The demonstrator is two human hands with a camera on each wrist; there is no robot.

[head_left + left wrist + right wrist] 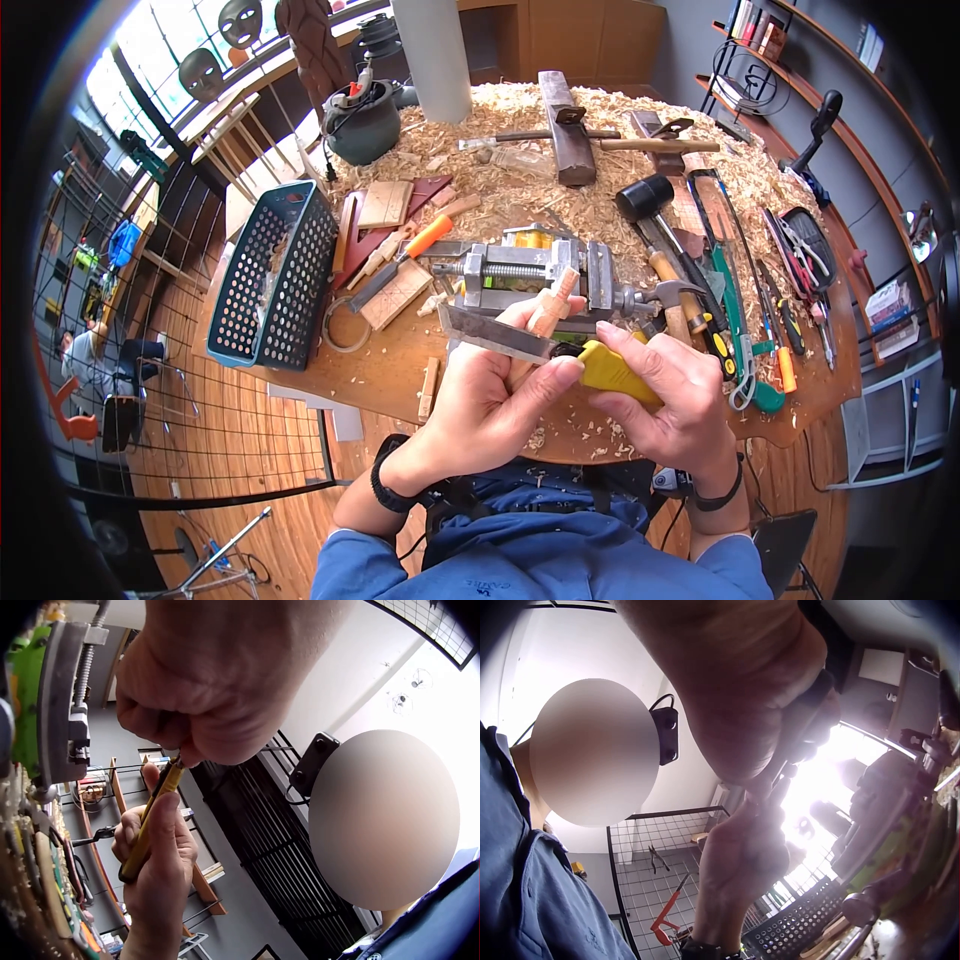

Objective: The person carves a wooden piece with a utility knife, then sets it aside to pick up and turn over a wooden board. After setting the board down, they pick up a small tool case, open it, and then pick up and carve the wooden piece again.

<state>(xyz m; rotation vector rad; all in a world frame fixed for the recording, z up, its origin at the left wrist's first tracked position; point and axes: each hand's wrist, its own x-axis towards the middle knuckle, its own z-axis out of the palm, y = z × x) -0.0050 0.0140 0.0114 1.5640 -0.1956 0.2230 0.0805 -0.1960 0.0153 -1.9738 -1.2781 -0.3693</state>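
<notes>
In the head view a small carved wooden piece point(553, 303) stands up from the fingers of the left hand point(487, 392), which grips it. A broad steel blade point(495, 333) lies across that hand, its yellow handle point(615, 372) held by the right hand point(680, 400). The left thumb touches the tool where blade and handle meet. In the left wrist view the right hand point(161, 851) grips the yellow handle point(150, 825) below the left hand point(217, 690). The right wrist view shows both hands meeting, with the tool mostly hidden.
A metal vise point(520, 272) stands just beyond the hands. At left are a perforated basket point(270, 275) and an orange-handled chisel point(428, 236). A black mallet point(645, 198), a hammer point(676, 292) and several other tools lie at right. Shavings point(500, 200) cover the table's far part.
</notes>
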